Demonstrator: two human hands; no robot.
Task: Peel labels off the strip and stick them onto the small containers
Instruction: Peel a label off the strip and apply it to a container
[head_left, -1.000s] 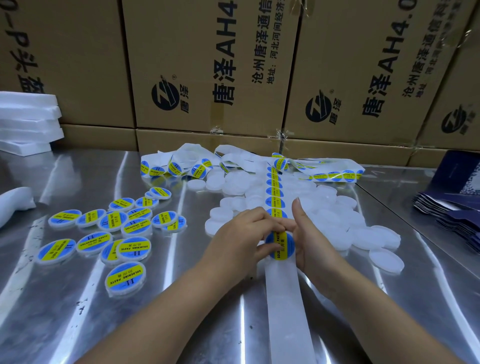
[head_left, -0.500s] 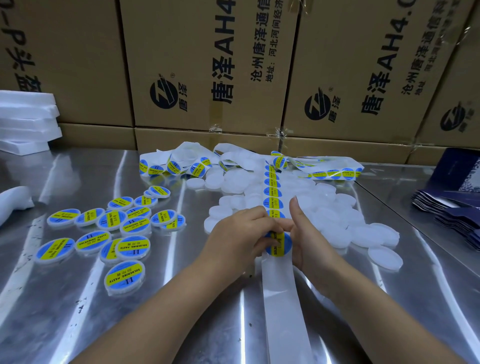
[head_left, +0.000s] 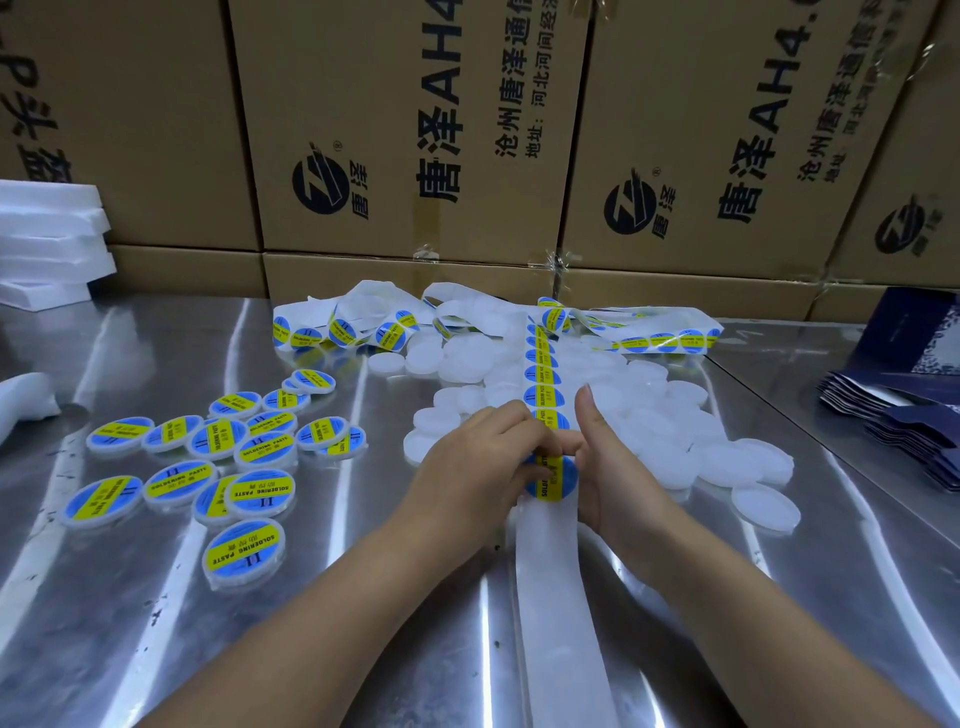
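Pinching a label at mid-strip

Both hands meet over the strip (head_left: 558, 597), which runs down the middle of the steel tabletop (head_left: 156, 649) toward the viewer. Its near stretch is bare white backing; the far stretch carries a row of blue-and-yellow stickers.

Left hand (head_left: 483, 467): fingers curled, pinching the left edge of the label (head_left: 553, 480) that sits between the two hands.

Right hand (head_left: 618, 467): thumb upright, forefinger laid across the strip just above that label. Its other fingers are tucked out of sight, so I cannot tell whether it grips anything. Whether a container lies under the label is also hidden.

Plain white containers (head_left: 727, 462) are heaped right of and behind the hands, partly under the strip. Labelled containers (head_left: 228, 452) are spread on the left, well apart from the hands.

Cardboard boxes (head_left: 405, 130) line the back. White foam sheets (head_left: 47, 234) are stacked far left, and dark blue folded cartons (head_left: 909, 415) lie far right.
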